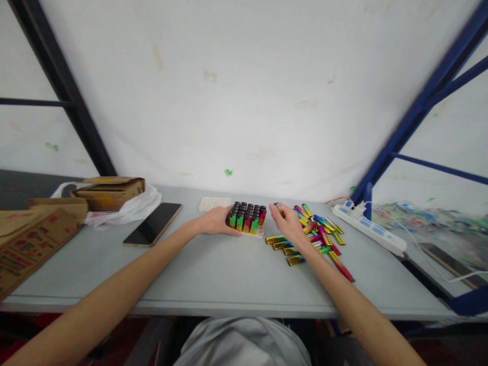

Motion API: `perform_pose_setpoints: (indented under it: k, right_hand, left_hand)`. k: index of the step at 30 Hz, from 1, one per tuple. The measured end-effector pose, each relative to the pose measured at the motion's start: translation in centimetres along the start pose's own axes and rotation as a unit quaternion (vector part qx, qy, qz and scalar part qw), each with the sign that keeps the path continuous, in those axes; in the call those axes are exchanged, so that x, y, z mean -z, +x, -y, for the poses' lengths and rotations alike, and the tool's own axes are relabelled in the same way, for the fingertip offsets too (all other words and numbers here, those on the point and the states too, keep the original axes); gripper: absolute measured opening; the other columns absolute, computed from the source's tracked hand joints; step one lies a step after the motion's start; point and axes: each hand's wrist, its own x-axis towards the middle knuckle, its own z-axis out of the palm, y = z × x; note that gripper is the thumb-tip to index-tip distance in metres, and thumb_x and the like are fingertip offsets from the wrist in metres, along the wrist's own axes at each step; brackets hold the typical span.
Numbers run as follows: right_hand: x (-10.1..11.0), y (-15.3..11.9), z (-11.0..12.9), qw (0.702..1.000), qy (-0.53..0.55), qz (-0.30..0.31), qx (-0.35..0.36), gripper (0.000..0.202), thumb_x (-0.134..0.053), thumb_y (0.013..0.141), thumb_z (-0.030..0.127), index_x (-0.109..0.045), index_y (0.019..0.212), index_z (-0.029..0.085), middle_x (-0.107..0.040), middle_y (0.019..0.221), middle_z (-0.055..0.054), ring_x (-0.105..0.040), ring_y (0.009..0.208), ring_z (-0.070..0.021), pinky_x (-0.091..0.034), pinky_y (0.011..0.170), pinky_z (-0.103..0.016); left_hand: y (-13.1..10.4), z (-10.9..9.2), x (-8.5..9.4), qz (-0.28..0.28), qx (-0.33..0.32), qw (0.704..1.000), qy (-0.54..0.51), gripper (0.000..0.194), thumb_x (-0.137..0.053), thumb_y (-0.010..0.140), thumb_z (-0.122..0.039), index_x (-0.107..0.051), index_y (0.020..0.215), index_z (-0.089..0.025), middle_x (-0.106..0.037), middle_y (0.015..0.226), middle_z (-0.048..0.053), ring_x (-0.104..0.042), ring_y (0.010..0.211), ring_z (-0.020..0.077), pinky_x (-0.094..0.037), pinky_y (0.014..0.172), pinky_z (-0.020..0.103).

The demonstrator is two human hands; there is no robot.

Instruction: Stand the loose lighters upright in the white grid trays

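Several colourful lighters [247, 218] stand upright in rows in a pale tray [259, 233] on the grey table. My left hand [218, 221] is closed round the left side of this tray and its lighters. Just right of the tray, my right hand [285, 219] is raised with its fingers pinched on a small item, seemingly a lighter, mostly hidden by the fingers. Beneath and beside my right hand lies a loose pile of shiny lighters [323, 237] in gold, red, green, blue and purple.
Behind the tray lies a second pale tray [214, 204]. A phone [153, 224] and cardboard boxes [41, 229] with a white plastic bag [147, 206] are at the left. A power strip [369, 230] with cables runs along the right, near a blue metal frame [415, 114].
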Motion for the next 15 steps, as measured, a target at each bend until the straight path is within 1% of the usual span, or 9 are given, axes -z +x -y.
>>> perform_pose_setpoints:
  k: [2, 4, 7, 9, 11, 13, 15]
  right_hand:
    - [0.6, 0.0, 0.2, 1.0, -0.001, 0.024, 0.012, 0.042, -0.04, 0.101, 0.056, -0.049, 0.08, 0.022, -0.049, 0.061, 0.005, -0.046, 0.055, -0.0126, -0.034, 0.056, -0.026]
    - [1.2, 0.1, 0.4, 0.997, -0.015, 0.061, 0.033, 0.038, -0.035, 0.105, 0.052, -0.051, 0.088, 0.022, -0.055, 0.065, 0.004, -0.051, 0.056, -0.0132, -0.038, 0.059, -0.026]
    - [2.1, 0.2, 0.7, 0.984, -0.077, 0.106, 0.12, 0.038, -0.035, 0.106, 0.047, -0.052, 0.084, 0.022, -0.06, 0.076, -0.001, -0.056, 0.07, -0.0153, -0.041, 0.069, -0.027]
    - [2.4, 0.3, 0.9, 0.971, -0.118, 0.121, 0.168, 0.04, -0.038, 0.106, 0.046, -0.052, 0.078, 0.021, -0.059, 0.079, -0.002, -0.054, 0.075, -0.0164, -0.039, 0.072, -0.028]
    - [2.4, 0.3, 0.9, 0.968, -0.139, 0.13, 0.164, 0.043, -0.039, 0.105, 0.048, -0.051, 0.074, 0.021, -0.056, 0.073, -0.001, -0.05, 0.069, -0.0156, -0.036, 0.068, -0.027]
    - [2.3, 0.3, 0.8, 0.971, -0.147, 0.134, 0.131, 0.046, -0.04, 0.105, 0.051, -0.051, 0.071, 0.021, -0.054, 0.066, 0.001, -0.046, 0.061, -0.0144, -0.033, 0.062, -0.027]
    - [2.2, 0.3, 0.6, 0.974, -0.149, 0.133, 0.105, 0.047, -0.042, 0.104, 0.052, -0.054, 0.071, 0.02, -0.057, 0.063, 0.001, -0.046, 0.059, -0.0141, -0.031, 0.061, -0.026]
  left_hand:
    - [0.0, 0.0, 0.0, 0.002, -0.003, 1.0, -0.002, 0.083, -0.076, 0.066, -0.069, -0.057, 0.13, -0.021, -0.074, 0.119, 0.008, -0.07, 0.103, 0.0311, -0.052, 0.086, 0.035]
    - [0.0, -0.1, 0.0, 0.002, -0.005, 1.0, -0.003, 0.081, -0.076, 0.066, -0.069, -0.057, 0.13, -0.021, -0.074, 0.118, 0.007, -0.07, 0.103, 0.0306, -0.052, 0.086, 0.034]
    - [0.0, -0.1, 0.1, 0.003, 0.0, 1.0, 0.001, 0.082, -0.076, 0.065, -0.069, -0.057, 0.129, -0.021, -0.074, 0.117, 0.007, -0.07, 0.103, 0.0308, -0.052, 0.086, 0.034]
    - [0.0, -0.1, 0.1, 0.003, 0.002, 1.0, 0.001, 0.083, -0.076, 0.065, -0.069, -0.057, 0.13, -0.021, -0.074, 0.117, 0.007, -0.07, 0.103, 0.0311, -0.052, 0.086, 0.035]
    - [0.0, -0.1, 0.1, 0.003, 0.002, 1.0, -0.001, 0.084, -0.076, 0.065, -0.07, -0.057, 0.13, -0.021, -0.074, 0.117, 0.008, -0.07, 0.102, 0.0315, -0.052, 0.086, 0.035]
    - [0.0, -0.2, 0.1, 0.004, 0.005, 1.0, -0.001, 0.084, -0.076, 0.064, -0.07, -0.057, 0.13, -0.021, -0.075, 0.115, 0.008, -0.07, 0.1, 0.0321, -0.052, 0.085, 0.036]
    - [0.0, -0.2, 0.1, 0.003, 0.007, 1.0, -0.002, 0.084, -0.076, 0.064, -0.07, -0.057, 0.129, -0.021, -0.075, 0.114, 0.009, -0.07, 0.1, 0.0325, -0.052, 0.085, 0.036]
